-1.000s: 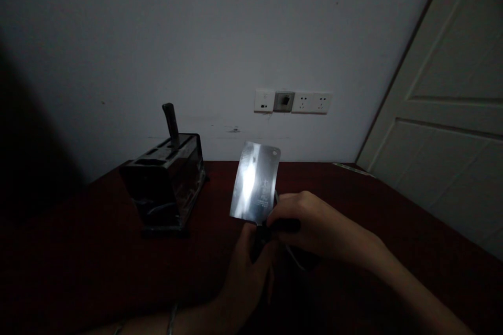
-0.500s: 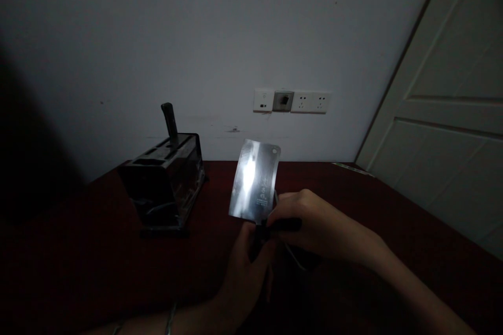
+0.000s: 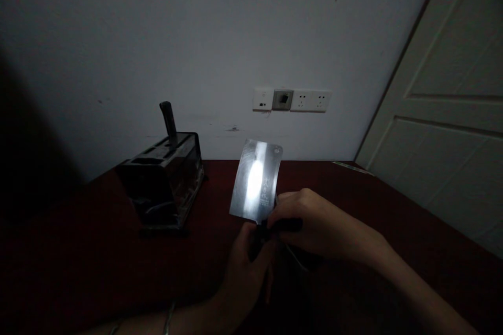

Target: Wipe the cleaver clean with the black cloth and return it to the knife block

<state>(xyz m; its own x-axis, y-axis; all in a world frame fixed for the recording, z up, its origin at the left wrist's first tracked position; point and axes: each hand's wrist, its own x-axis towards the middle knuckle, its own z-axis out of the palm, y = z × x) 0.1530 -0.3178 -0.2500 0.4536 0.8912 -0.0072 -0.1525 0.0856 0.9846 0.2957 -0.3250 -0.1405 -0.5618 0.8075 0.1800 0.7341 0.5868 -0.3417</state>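
Note:
A shiny steel cleaver (image 3: 256, 180) stands blade-up over the dark red table (image 3: 78, 256), its flat side catching the light. My left hand (image 3: 245, 275) is wrapped round its dark handle from below. My right hand (image 3: 310, 222) is closed on a dark object next to the base of the blade; what it is I cannot make out in the dim light. A thin wire or cord hangs under that hand. To the left stands a black knife block (image 3: 163, 180) with one dark knife handle (image 3: 168, 121) sticking out of a slot.
A grey wall rises behind the table with a row of sockets and a switch (image 3: 291, 100). A white panelled door (image 3: 451, 131) stands at the right. The room is dim and the left edge of the view is black.
The cleaver has tilted slightly, so the bright reflection on its blade has shifted and sharpened. Both hands keep their hold in the same place.

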